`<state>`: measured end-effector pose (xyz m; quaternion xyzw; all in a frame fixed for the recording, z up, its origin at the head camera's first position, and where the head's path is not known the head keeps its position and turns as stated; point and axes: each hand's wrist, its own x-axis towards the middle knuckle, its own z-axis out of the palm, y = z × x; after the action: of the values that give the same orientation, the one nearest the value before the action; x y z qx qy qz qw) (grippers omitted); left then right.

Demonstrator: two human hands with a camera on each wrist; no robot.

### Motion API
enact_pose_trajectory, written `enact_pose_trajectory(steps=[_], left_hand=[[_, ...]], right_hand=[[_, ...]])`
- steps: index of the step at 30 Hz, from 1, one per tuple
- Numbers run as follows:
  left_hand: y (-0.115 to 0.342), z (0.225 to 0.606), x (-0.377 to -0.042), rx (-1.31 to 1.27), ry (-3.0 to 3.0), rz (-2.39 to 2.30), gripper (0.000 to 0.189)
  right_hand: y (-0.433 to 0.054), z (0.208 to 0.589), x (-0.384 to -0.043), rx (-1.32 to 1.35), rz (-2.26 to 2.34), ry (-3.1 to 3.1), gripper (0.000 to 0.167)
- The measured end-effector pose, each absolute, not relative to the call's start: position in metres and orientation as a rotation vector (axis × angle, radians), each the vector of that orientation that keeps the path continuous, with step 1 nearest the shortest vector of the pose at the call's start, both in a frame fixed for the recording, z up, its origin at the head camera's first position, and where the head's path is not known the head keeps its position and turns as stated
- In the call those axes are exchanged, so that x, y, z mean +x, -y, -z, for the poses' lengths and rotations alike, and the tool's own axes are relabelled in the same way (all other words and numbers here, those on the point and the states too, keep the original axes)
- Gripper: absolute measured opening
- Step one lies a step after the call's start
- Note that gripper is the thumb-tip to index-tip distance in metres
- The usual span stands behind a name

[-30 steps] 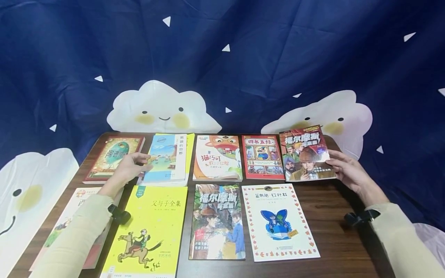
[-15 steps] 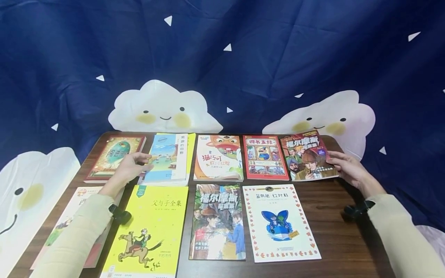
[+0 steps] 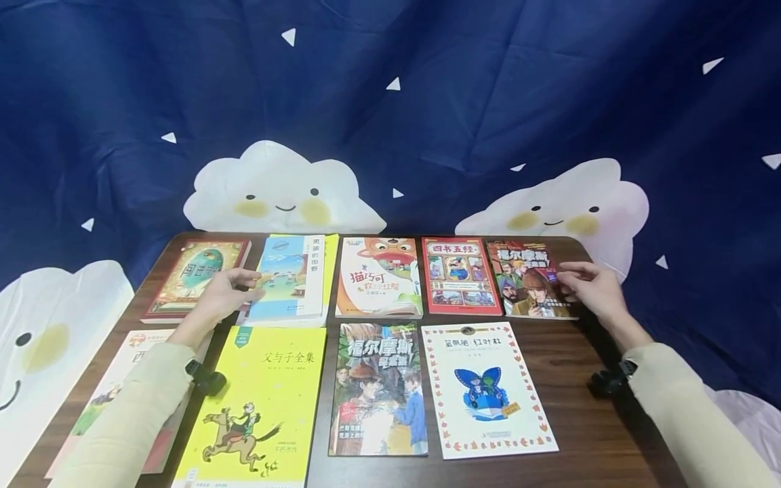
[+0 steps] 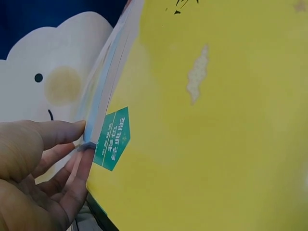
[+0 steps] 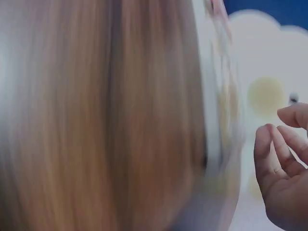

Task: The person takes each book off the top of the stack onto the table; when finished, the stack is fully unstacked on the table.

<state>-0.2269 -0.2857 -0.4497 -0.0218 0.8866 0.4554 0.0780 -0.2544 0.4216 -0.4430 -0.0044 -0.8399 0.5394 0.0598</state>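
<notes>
My left hand point(image 3: 224, 297) pinches the left edge of a thin blue-and-white book point(image 3: 283, 274). In the left wrist view the thumb point(image 4: 62, 133) lies against that book's edge with fingers on its other side. Part of a yellow book point(image 3: 332, 271) shows from under the blue one. My right hand point(image 3: 596, 297) is beside the right edge of a comic-style book with a detective cover point(image 3: 527, 281), which lies on the table at the back right. Its bent fingers point(image 5: 263, 144) stand apart from the book in the blurred right wrist view, with nothing between them.
Between those two books lie a cat-cover book point(image 3: 378, 278) and a red book point(image 3: 462, 274). A green-and-red book point(image 3: 198, 271) is at the back left. The front row holds a pink book point(image 3: 165, 434), a large yellow book point(image 3: 250, 407), another detective book point(image 3: 381, 400) and a white butterfly book point(image 3: 488, 393).
The detective book at the back right has shifted slightly right and come down from a tilt to lie flat. My right hand has let go of it. The left hand has stayed put.
</notes>
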Motion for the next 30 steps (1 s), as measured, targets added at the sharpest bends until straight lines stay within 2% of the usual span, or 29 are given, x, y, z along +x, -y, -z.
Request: enact_pose_trajectory(steps=[4,9,21,30], left_hand=[[0.286,0.449,-0.226,-0.074,-2.639,-1.375,0.056],[0.285,0.448,-0.226,-0.08,-2.636,-1.375,0.06],[0.287,0.447,-0.227,-0.079,-2.655,-1.345,0.063],[0.283,0.446,-0.227,-0.076,-2.645,-1.359,0.062]], right_hand=[[-0.368,0.435,-0.258,0.058,-1.789,2.529,0.018],[-0.289,0.434,-0.263,0.147,-1.922,2.591,0.049],[-0.105,0.441,-0.26,0.29,-2.247,2.695,0.045],[-0.036,0.45,-0.254,0.271,-2.376,2.709,0.044]])
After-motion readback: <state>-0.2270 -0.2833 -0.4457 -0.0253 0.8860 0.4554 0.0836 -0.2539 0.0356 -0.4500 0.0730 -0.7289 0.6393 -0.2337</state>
